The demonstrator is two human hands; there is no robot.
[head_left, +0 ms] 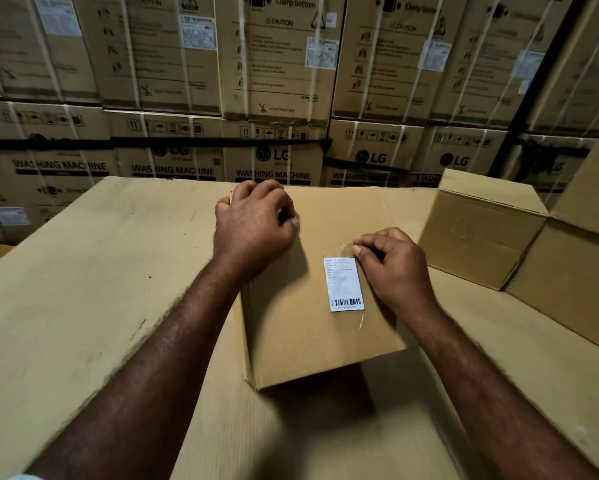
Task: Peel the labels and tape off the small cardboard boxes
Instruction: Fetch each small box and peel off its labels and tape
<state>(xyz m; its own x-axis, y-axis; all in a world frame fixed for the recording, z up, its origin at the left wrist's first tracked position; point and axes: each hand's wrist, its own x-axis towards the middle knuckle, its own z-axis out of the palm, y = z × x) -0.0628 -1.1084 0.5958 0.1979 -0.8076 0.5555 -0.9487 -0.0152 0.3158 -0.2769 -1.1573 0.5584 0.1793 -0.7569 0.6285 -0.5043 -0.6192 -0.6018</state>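
The small cardboard box (291, 334) lies in the middle of the view on the broad top of a large carton (83, 289), turned a little askew so that one near corner points toward the person. On its upper face, right of centre, sits a white label (345, 284) with printed lines and a barcode at its near end, and a sheet of clear tape (339, 249) covers it and reaches past its far and near edges. The right hand (393, 268) rests on the box just beside the label's right edge, fingers curled in tight, thumb and fingertips pinching at the tape's far edge just above the label's upper right corner. The left hand (254, 225) is on the box's far left corner, knuckles up and fingers bent over the edge, gripping it. To the right, a second small box (478, 233) stands on the same surface, touching a larger plain carton (568, 282) beside it. Behind everything rises a wall of stacked washing machine cartons (274, 81), bound with pale straps (253, 140) and bearing white stickers and handling symbols.
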